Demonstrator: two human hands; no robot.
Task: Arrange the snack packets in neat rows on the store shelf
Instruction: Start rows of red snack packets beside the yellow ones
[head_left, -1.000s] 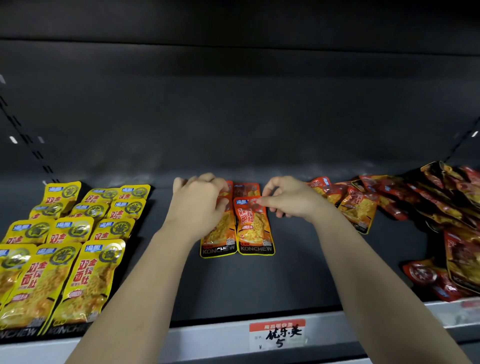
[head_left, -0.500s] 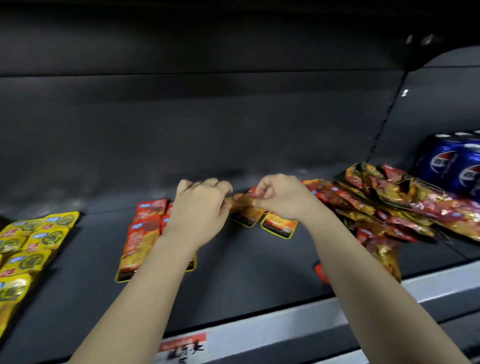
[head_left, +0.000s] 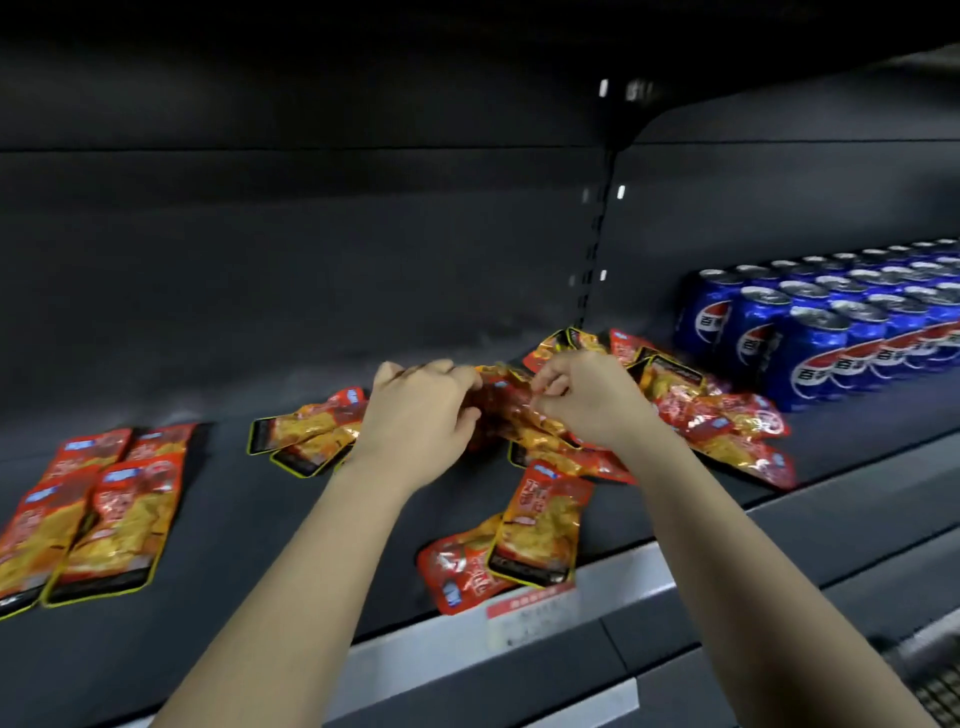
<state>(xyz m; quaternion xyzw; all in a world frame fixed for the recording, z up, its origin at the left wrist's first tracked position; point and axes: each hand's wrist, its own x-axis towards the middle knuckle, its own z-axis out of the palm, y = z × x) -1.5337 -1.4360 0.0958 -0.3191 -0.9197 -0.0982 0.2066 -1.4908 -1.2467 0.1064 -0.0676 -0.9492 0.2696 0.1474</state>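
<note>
Both hands meet at the near left edge of the loose heap of red and orange snack packets: the left hand has its fingers curled over one end of a crumpled packet and the right hand pinches its other end between thumb and forefinger, so each grip is closed on that one packet, which sits just above the shelf at the heap's edge. Its long axis runs roughly side to side between the two hands, while the tidy rows lie well to the left with their packets running front to back; the coming move probably means carrying it left and turning it a quarter turn, and the left hand is the nearer one to that spot. On the way lie two skewed packets just left of the left hand, and two more stray packets sit near the front lip above the price tag. Blue cans stand in ranks beyond the heap on the right. Against half a second ago the view has swung right: the yellow packets at the far left are gone from sight and many more cans show, while the hands stay together at the heap; a second ago they were squaring up two packets in the tidy rows
</note>
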